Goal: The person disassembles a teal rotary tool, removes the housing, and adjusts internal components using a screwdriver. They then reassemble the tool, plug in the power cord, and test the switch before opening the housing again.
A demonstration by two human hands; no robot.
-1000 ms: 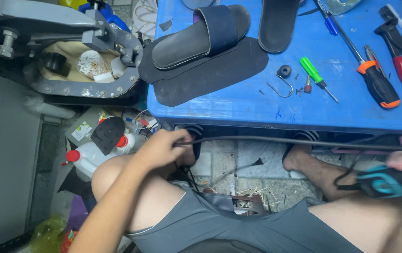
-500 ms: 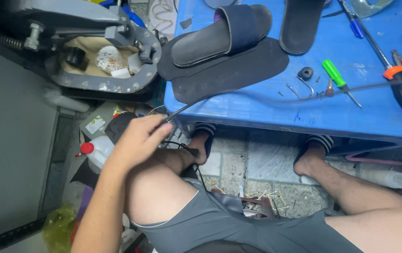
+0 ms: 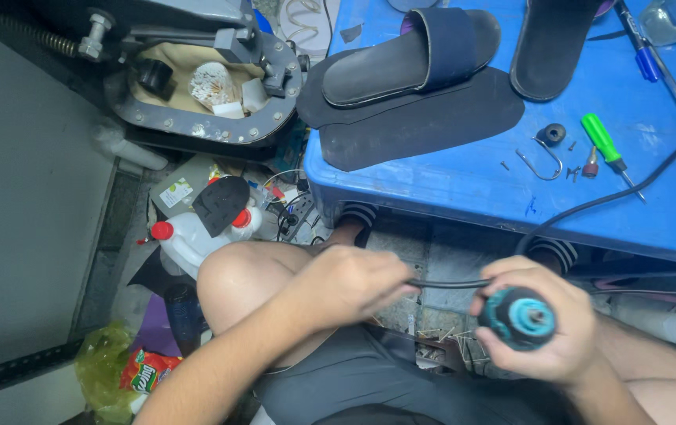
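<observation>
- Cramped workshop floor w/ tiled ground under a blue plastic table (image 3: pixel 448 189) filling 12–3 o'clock; grey wall panel along 9 o'clock.
- Grey metal press machine (image 3: pixel 196 79) at 11 o'clock, bolted rim, beige scraps inside.
- Dark slide sandal (image 3: pixel 409 55) at 12 o'clock on the table, lying on a flat black sole sheet (image 3: pixel 424 122); second sandal (image 3: pixel 554 47) sole-up at 1 o'clock.
- White jug (image 3: pixel 188 240) w/ red caps at 9 o'clock on the floor, black sole cutout leaning on it.
- Snack bag (image 3: pixel 145 374) & green plastic at 7 o'clock.
- Left hand (image 3: pixel 346 283) near centre, over the knee, fingers curled & pinched round the black cable (image 3: pixel 448 283).
- Right hand (image 3: pixel 543 327) at 4 o'clock, wrapped round a teal round-ended power tool (image 3: pixel 517 317), its end facing cam; thumb on top.
- Cable runs taut between both hands, then arcs up to 3 o'clock over the table edge.
- Green screwdriver (image 3: pixel 602 142) at 2 o'clock; metal hook (image 3: pixel 539 165) & small black knob (image 3: pixel 550 134) just beside it; blue pen (image 3: pixel 641 55) at 1 o'clock.
</observation>
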